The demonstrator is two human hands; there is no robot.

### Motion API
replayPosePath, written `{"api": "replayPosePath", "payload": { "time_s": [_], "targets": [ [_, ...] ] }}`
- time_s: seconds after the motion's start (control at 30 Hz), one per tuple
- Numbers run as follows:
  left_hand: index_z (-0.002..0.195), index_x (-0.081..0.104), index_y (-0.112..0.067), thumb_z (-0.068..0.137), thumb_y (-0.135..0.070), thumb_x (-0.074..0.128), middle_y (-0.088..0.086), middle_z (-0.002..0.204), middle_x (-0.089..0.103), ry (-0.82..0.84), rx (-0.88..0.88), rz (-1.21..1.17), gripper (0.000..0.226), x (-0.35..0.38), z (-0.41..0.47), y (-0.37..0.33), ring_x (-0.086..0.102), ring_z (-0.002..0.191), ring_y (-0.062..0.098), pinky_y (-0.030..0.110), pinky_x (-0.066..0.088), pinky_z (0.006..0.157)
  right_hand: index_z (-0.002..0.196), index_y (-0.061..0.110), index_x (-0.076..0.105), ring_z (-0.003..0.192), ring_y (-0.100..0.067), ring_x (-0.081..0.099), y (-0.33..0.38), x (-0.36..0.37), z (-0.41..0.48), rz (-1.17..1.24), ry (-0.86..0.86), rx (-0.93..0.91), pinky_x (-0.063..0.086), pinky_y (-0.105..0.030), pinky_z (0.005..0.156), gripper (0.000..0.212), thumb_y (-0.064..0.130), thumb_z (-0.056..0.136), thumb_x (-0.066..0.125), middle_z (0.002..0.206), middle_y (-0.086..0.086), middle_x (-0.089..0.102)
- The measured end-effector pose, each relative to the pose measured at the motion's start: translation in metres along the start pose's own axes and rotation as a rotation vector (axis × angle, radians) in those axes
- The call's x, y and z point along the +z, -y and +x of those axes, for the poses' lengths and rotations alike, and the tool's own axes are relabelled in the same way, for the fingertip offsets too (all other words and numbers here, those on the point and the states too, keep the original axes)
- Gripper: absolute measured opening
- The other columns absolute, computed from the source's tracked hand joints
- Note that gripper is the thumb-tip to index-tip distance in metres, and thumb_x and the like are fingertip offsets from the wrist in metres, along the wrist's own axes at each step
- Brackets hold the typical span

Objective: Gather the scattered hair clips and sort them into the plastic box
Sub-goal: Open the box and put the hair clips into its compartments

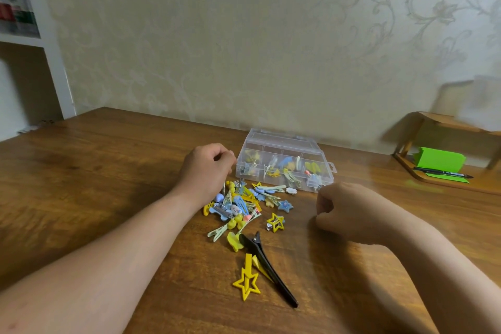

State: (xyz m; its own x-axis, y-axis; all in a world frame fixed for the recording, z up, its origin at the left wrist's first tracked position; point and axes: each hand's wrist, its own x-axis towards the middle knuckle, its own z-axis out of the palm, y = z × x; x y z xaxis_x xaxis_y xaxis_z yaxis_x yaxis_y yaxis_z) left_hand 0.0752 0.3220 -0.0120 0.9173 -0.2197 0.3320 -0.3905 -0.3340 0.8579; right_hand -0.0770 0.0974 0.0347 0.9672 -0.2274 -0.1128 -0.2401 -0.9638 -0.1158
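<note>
A clear plastic box (282, 141) with compartments stands at the middle of the wooden table (108, 171); yellow and blue clips show through its walls. In front of it lies a heap of hair clips (238, 203), blue, yellow and pale green. A blue star clip (285, 206) and a small yellow star clip (276, 222) lie to the heap's right. Nearer to me are a long black clip (268, 260) and a big yellow star clip (246, 279). My left hand (208, 168) hovers with curled fingers beside the box's left end, above the heap. My right hand (344, 211) is a fist by the box's right front corner. Nothing shows in either hand.
A wooden desk stand (423, 127) sits at the far right with green paper (439, 160) and a black pen (442, 173) on its base. A white shelf unit (54, 62) stands at the left. The patterned wall runs just behind the box.
</note>
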Motion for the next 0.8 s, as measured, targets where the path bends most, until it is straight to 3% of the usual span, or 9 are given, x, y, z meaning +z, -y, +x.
{"api": "replayPosePath", "payload": {
  "time_s": [0.17,0.3,0.37,0.6,0.7,0.8],
  "targets": [
    [0.086,0.076,-0.013,0.106,-0.025,0.058,0.008,0.082,0.073,0.012,0.020,0.000,0.029,0.002,0.003,0.005,0.049,0.047,0.000,0.028,0.041,0.054,0.094,0.029,0.068,0.085,-0.012,0.066,0.000,0.002,0.002,0.146,-0.065,-0.020,0.061,-0.033,0.083,0.005,0.032,0.098,0.067,0.092,0.006,0.069],
    [0.085,0.076,-0.014,0.104,-0.027,0.059,0.009,0.080,0.073,0.001,0.021,-0.013,0.028,0.003,0.007,0.009,0.048,0.051,0.005,0.030,0.042,0.059,0.087,0.024,0.073,0.070,-0.014,0.068,0.001,-0.004,0.008,0.461,-0.330,-0.014,0.057,-0.034,0.064,0.010,0.025,0.095,0.068,0.077,0.001,0.074],
    [0.084,0.076,-0.017,0.103,-0.027,0.059,0.008,0.079,0.073,0.005,0.016,-0.012,0.027,0.003,0.008,0.010,0.051,0.056,0.011,0.031,0.041,0.059,0.085,0.021,0.075,0.070,-0.017,0.071,0.001,-0.011,0.018,0.575,-0.386,0.024,0.057,-0.035,0.063,0.011,0.022,0.094,0.069,0.075,0.001,0.076],
    [0.085,0.074,-0.013,0.103,-0.030,0.057,0.010,0.081,0.073,0.018,0.013,-0.027,0.029,0.005,0.009,0.013,0.057,0.065,0.017,0.032,0.043,0.061,0.089,0.007,0.076,0.070,-0.021,0.064,0.015,-0.044,0.084,0.630,-0.341,0.064,0.052,-0.031,0.062,0.012,0.016,0.094,0.071,0.083,-0.012,0.076],
    [0.084,0.074,-0.014,0.103,-0.030,0.058,0.010,0.081,0.073,0.019,0.020,-0.035,0.030,0.006,0.010,0.014,0.056,0.064,0.017,0.032,0.042,0.061,0.087,0.002,0.077,0.061,-0.019,0.053,0.031,-0.054,0.115,0.548,-0.303,0.089,0.045,-0.025,0.053,0.015,0.016,0.090,0.074,0.075,-0.010,0.068],
    [0.079,0.071,-0.017,0.103,-0.030,0.058,0.008,0.076,0.071,0.015,0.028,-0.035,0.030,0.006,0.010,0.015,0.056,0.063,0.017,0.032,0.041,0.061,0.076,0.000,0.068,0.055,-0.021,0.042,0.042,-0.054,0.141,0.433,-0.226,0.167,0.036,-0.025,0.053,0.021,0.018,0.081,0.079,0.068,-0.010,0.055]
  ]
}}
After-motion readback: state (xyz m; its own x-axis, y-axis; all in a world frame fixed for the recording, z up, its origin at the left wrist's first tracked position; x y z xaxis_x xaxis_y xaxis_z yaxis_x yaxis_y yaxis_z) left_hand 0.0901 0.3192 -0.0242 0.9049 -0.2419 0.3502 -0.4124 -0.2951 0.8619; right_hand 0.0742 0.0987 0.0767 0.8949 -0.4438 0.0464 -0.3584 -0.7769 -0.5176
